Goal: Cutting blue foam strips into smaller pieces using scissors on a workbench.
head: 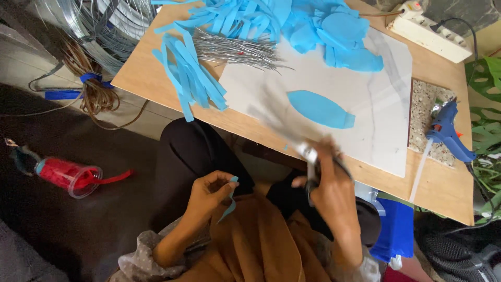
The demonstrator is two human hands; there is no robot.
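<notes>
1. A narrow blue paper strip (229, 201) is pinched between thumb and fingers of the left hand (209, 192), which is held closed over the lap, below the near edge of the wooden table (156, 78).
2. The right hand (334, 188) is closed around a pair of scissors (312, 175), of which only dark handles and a pale part near the blades can be made out (the hand is blurred). It is held just at the table's near edge.
3. A smeared grey streak (276, 122) is seen rising from the right hand across the white board; what it is cannot be told.
4. A white marbled board (376, 104) is laid on the middle of the table, and a single blue leaf-shaped cutout (319, 108) lies flat on it, just beyond the right hand.
5. A heap of blue paper strips (190, 78) is spread over the table's far left corner, and a bundle of thin silver wires (235, 51) lies beside it, partly on the board.
6. A pile of blue cutouts (334, 34) is gathered at the far edge.
7. A blue glue gun (448, 130) rests on a speckled tile (425, 112) near the right edge, with a white power strip (430, 31) at the far right corner.
8. On the dark floor to the left, a clear cup with red filling (70, 176) lies on its side.
</notes>
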